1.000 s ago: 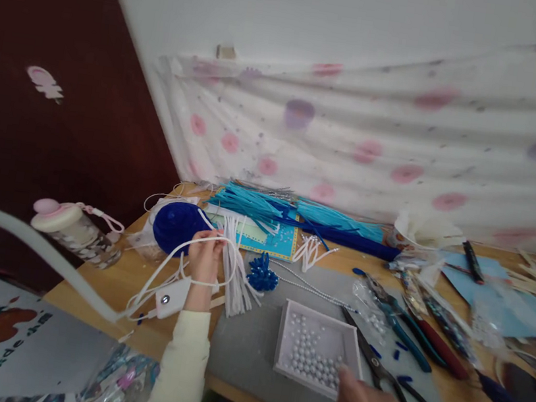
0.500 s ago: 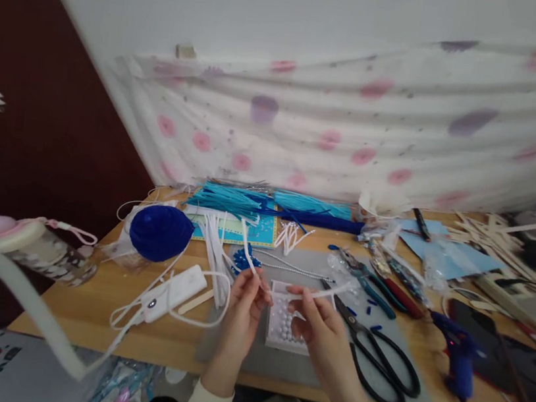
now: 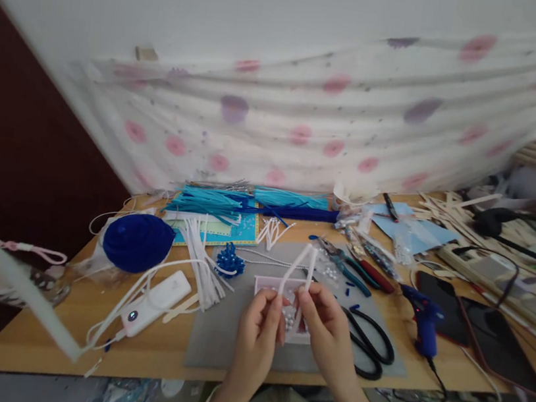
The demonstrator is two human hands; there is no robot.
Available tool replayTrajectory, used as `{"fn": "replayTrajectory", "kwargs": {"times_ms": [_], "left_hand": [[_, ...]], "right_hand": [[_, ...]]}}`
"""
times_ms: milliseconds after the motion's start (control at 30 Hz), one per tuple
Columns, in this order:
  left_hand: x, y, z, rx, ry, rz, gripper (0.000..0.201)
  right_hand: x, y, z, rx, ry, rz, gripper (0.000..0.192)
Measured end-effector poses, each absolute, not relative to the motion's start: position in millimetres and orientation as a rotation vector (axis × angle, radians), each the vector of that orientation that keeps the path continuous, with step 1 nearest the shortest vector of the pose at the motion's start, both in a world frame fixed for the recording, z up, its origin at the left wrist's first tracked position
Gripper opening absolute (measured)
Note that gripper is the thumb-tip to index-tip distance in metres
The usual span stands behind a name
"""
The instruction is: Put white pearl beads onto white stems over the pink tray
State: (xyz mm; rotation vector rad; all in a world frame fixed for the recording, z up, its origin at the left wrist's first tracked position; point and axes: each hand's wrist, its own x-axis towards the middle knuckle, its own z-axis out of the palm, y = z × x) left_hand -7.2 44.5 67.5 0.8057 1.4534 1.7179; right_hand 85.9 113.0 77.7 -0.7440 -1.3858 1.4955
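Note:
My left hand (image 3: 259,325) and my right hand (image 3: 323,322) together pinch a white pipe cleaner (image 3: 299,265), bent upward into an arch between them. They hover over a small white tray of pearl beads (image 3: 268,285) on a grey mat (image 3: 220,327). A bundle of white pipe cleaners (image 3: 200,259) lies to the left of my hands. Black scissors (image 3: 367,348) lie just right of my right hand.
A blue yarn ball (image 3: 137,242), a white power bank with cable (image 3: 152,301), a small blue flower piece (image 3: 230,262), blue pipe cleaners (image 3: 248,199), pliers (image 3: 343,265), a blue glue gun (image 3: 423,319) and wooden sticks (image 3: 451,210) crowd the wooden table (image 3: 55,331).
My left hand left the bundle of white pipe cleaners with one strand. Both hands met over the bead tray, then bent the strand from flat into an upright arch. The view panned right.

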Motion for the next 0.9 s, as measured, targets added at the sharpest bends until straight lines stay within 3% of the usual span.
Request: {"fn": "replayTrajectory", "kwargs": {"times_ms": [467,900], "left_hand": [[-4.1,53.5,59.0,0.892,1.38,1.506,0.045],[-7.8,60.0,45.4,0.893,1.386,1.458,0.043]], "right_hand": [[87.3,129.9,77.8,-0.721,-1.225,1.705,0.042],[85.9,149.2,73.4,-0.768,-1.148,1.658,0.044]]}}
